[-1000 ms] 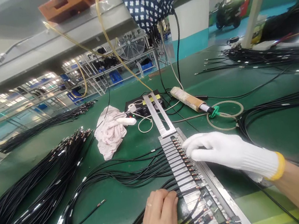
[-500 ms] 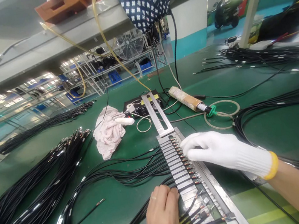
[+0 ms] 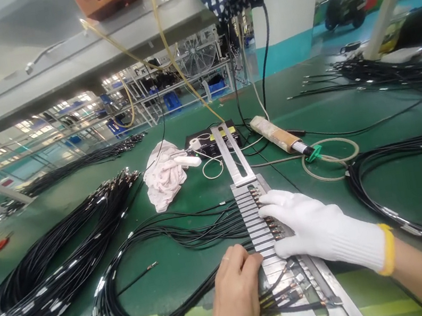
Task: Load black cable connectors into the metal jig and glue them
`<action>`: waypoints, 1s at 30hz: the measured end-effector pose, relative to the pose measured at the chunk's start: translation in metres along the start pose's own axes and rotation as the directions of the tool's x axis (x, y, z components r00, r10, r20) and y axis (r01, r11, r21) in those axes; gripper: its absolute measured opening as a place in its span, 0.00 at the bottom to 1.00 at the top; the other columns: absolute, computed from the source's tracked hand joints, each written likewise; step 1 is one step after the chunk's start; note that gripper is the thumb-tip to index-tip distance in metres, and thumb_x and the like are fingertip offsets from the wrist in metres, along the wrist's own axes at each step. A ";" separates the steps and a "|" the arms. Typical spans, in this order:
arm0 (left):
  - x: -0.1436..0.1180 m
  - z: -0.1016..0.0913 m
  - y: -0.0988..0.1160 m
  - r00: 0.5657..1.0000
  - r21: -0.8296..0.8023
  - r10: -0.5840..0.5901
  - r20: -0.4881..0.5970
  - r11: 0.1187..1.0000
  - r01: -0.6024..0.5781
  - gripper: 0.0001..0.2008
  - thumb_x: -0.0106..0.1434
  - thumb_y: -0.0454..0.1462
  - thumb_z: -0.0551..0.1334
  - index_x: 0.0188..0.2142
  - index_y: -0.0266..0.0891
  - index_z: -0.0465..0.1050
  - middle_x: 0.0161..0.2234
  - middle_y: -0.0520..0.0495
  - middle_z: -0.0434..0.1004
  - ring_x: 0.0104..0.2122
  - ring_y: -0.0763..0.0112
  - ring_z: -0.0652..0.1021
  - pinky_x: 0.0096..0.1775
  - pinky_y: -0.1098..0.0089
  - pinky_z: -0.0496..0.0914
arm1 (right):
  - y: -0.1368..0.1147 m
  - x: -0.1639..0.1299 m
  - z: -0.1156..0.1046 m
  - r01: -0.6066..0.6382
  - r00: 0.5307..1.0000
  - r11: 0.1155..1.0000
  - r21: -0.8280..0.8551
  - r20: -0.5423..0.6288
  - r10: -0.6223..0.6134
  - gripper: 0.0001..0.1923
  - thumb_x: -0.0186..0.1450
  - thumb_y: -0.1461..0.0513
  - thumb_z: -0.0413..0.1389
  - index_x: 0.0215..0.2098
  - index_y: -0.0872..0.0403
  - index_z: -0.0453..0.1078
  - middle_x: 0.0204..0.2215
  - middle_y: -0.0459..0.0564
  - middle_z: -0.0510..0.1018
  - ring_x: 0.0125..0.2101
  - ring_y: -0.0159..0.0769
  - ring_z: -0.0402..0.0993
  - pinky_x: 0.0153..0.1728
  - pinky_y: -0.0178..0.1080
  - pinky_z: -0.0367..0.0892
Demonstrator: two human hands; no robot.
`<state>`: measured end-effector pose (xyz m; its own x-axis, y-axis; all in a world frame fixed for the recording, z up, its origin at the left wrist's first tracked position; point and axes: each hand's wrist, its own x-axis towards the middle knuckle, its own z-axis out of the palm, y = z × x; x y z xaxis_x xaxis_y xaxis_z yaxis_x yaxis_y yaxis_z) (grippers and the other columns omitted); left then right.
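- The bare left hand [image 3: 236, 296] still presses black cables [image 3: 176, 239] flat beside the metal fixture [image 3: 272, 234], fingers together, now nearer it.
- The gloved right hand [image 3: 320, 228] has slid down the fixture, fingers together on the cable ends.

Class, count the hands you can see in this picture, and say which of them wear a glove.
2. The gloved right hand lies flat on the metal jig; the bare left hand presses the black cables beside it.
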<state>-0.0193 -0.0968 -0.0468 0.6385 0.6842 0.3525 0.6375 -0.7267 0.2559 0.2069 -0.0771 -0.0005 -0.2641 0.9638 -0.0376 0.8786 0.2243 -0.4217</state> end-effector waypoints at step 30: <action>-0.021 -0.031 0.021 0.975 -0.130 -0.115 0.189 0.982 0.141 0.11 0.71 0.30 0.51 0.41 0.38 0.73 0.37 0.43 0.77 0.37 0.61 0.77 0.40 0.61 0.73 | 0.016 0.004 0.017 0.091 0.995 0.996 -0.001 -0.033 -0.091 0.35 0.57 0.56 0.66 0.62 0.54 0.68 0.68 0.57 0.61 0.69 0.55 0.51 0.65 0.54 0.56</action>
<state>-0.0326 -0.1288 -0.0210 0.6311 0.7622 0.1438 0.6597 -0.6250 0.4175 0.2131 -0.0724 -0.0231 -0.3298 0.9435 0.0308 0.8513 0.3114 -0.4223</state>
